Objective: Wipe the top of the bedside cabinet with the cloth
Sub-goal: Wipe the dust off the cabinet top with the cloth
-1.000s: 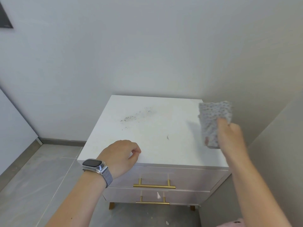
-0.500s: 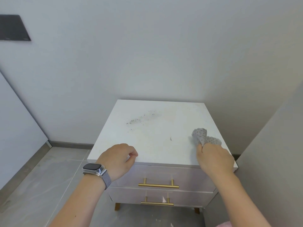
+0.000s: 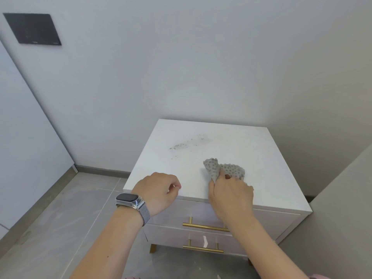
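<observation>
Cabinet top [image 3: 231,146]: cloth [image 3: 223,170] slid left toward dust [image 3: 187,143].

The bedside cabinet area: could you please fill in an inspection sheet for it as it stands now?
Surface: white cabinet top, with a patch of dark specks toward the back left.
Job's things: grey dotted cloth, crumpled on the top near the front.
Clutter: nothing seen.
Hands: right hand grips the cloth; left hand rests loosely curled on the front left edge, wearing a watch.
Cables: nothing seen.
Surroundings: plain wall, dark wall panel, tiled floor, two brass drawer handles.
</observation>
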